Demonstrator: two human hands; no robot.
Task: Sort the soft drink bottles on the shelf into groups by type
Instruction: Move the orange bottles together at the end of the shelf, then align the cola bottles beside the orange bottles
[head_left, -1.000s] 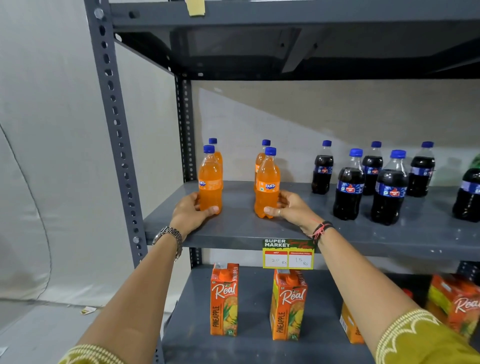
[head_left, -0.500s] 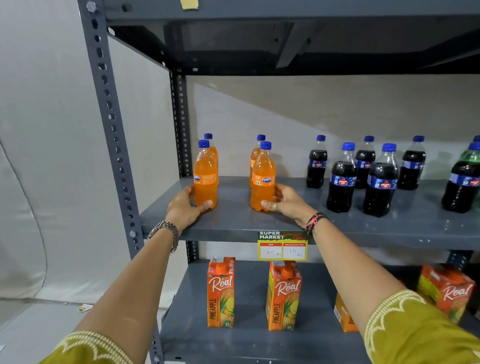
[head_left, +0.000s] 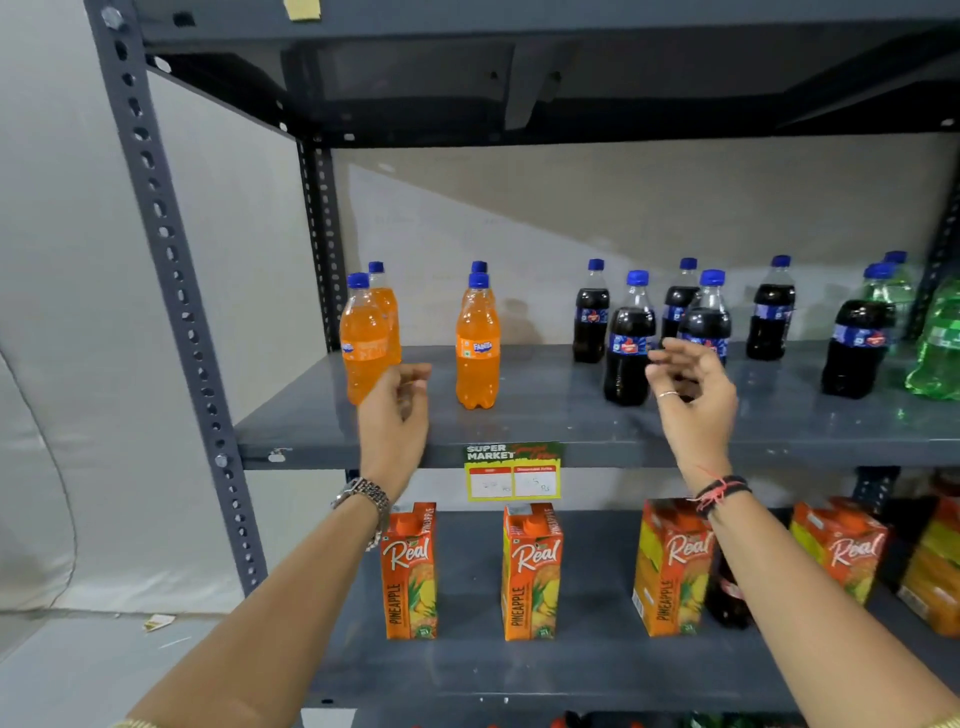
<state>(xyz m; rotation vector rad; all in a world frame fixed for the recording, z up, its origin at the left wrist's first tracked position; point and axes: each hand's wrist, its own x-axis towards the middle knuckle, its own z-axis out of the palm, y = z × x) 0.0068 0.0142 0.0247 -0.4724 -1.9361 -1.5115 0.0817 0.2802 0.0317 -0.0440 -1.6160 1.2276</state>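
Four orange bottles (head_left: 477, 353) stand upright, caps up, in two pairs at the left end of the grey shelf (head_left: 545, 415). To their right stand the cola bottles (head_left: 627, 358), also upright, and the green bottles (head_left: 937, 348) are at the far right. The left hand (head_left: 397, 410) is empty with fingers loosely curled, in front of the left orange pair. The right hand (head_left: 693, 395) is empty with fingers apart, in front of two cola bottles. Juice cartons (head_left: 530, 571) stand on the shelf below.
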